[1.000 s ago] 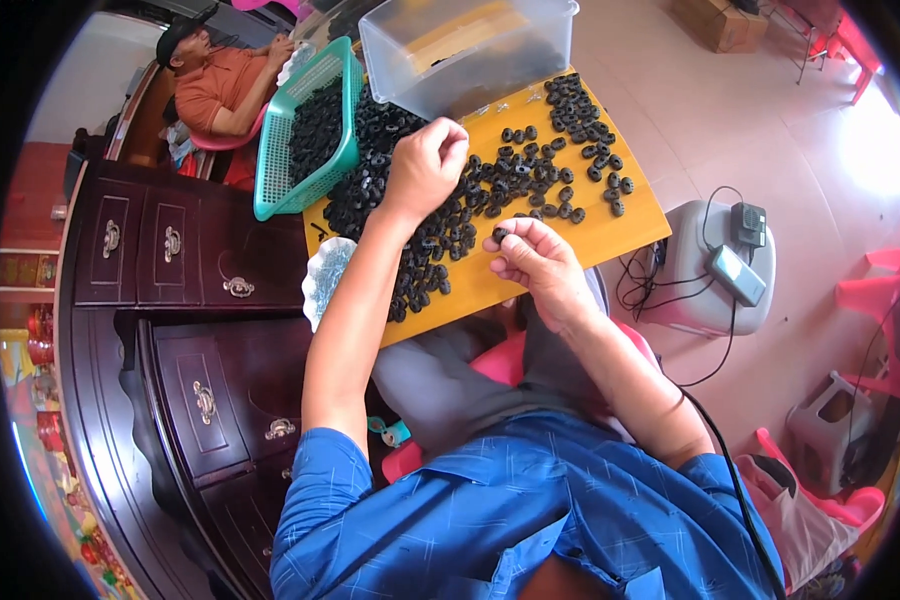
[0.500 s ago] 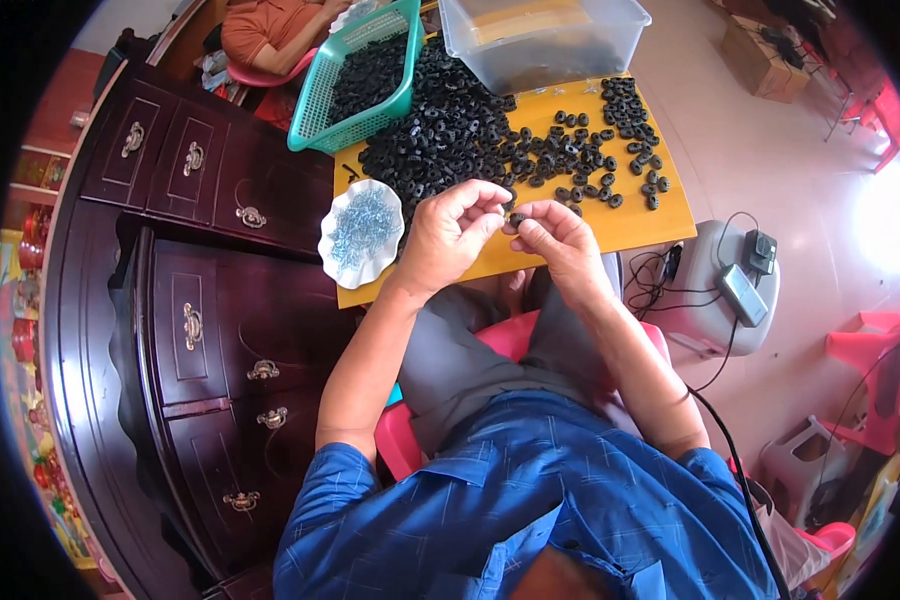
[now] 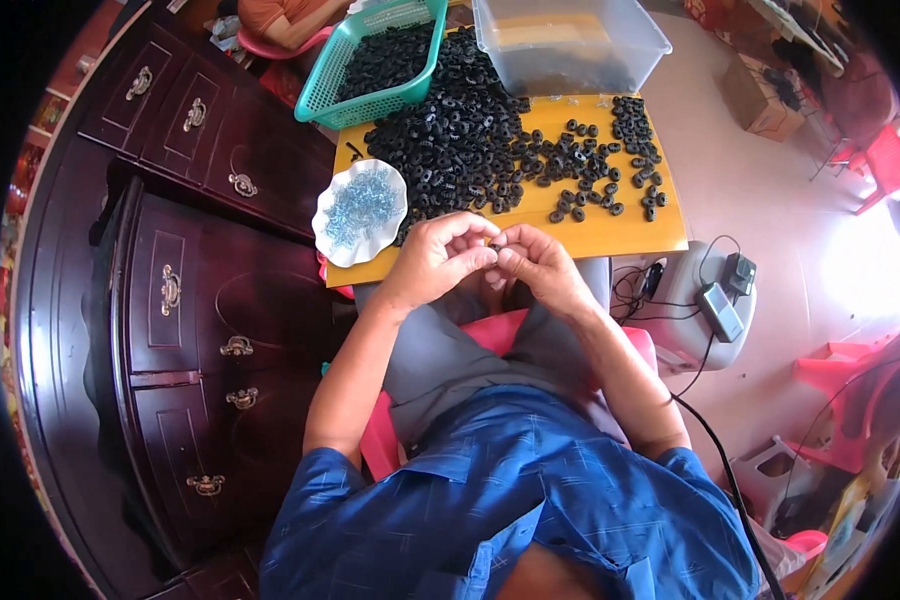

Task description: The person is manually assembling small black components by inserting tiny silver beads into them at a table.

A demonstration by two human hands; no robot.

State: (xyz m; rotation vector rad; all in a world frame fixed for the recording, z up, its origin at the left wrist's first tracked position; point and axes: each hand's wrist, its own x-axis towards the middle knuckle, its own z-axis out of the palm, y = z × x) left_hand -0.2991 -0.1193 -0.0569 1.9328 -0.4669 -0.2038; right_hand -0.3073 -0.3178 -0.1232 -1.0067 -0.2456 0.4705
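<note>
My left hand (image 3: 436, 264) and my right hand (image 3: 540, 268) meet just off the table's near edge, above my lap. Thumbs and fingertips of both pinch a small black oval piece (image 3: 494, 246), mostly covered by the fingers. Left of them, a white scalloped dish (image 3: 327, 247) holds many tiny shiny bluish bits, too small to make out. Beyond my hands spreads a large heap of similar black oval pieces (image 3: 450, 130), with loose ones (image 3: 575, 200) on the right part of the yellow table (image 3: 642, 238).
A green basket (image 3: 315, 100) of black parts and a translucent plastic bin (image 3: 575, 50) stand at the back. Dark wooden drawers (image 3: 195, 290) flank the table's left. On the right sit a grey case (image 3: 660, 335) with cables and a pink chair (image 3: 885, 165). Another person's arm (image 3: 300, 22) shows at far left.
The view has shifted a little. My hands have drawn closer together and nearer my lap, and the black piece between them is now more hidden by the fingertips.
</note>
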